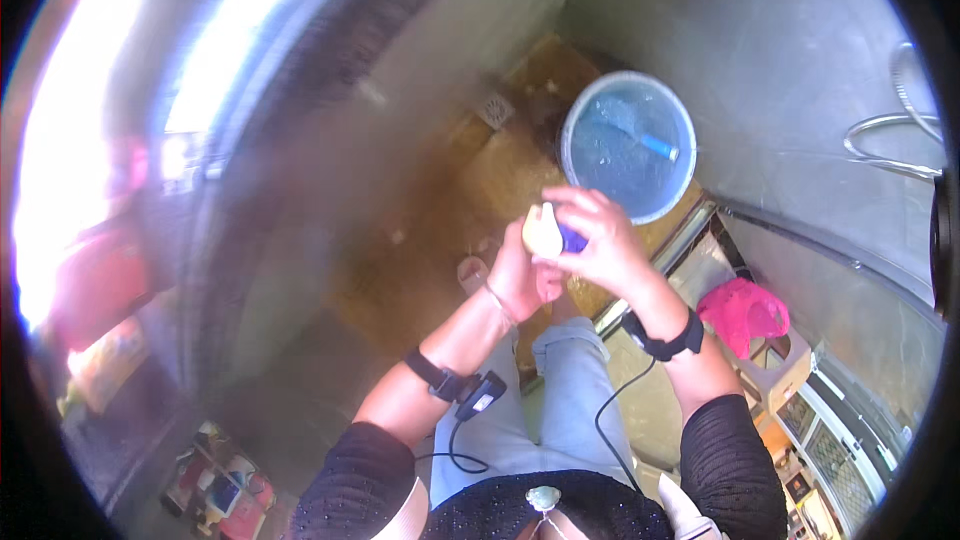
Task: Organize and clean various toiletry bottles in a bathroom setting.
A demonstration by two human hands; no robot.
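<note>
Where both forearms meet in front of the thighs, a small purple-bodied bottle (573, 240) with a pale yellow top (543, 232) sits between the two hands. Left hand (513, 275) closed round it from the left and below; right hand (606, 252) clamped on it from the right, thumb and fingers spread about top and body. Hands together, bottle gripped by both; exact finger contacts on the underside hidden.

Long axis of bottle: foreshortened. Yellow end faces up toward the wearer, purple part shows to its right, under the right fingers. True tilt cannot be told from this one view.

Key relation, as I judge it: bottle to bucket. Round bucket (567, 143), holding water, stands on the brown floor (500, 178) ahead and to the right of the bottle. Right hand is the nearer one; its upper edge comes close to the bucket's near rim in view, though the hand looks to be well above floor level. Left hand lies farther off, on the bottle's other side.

Inside the bucket, a blue-handled tool (658, 147), possibly a brush: pale head toward far left, handle end toward near right, the same side as the right hand.
</note>
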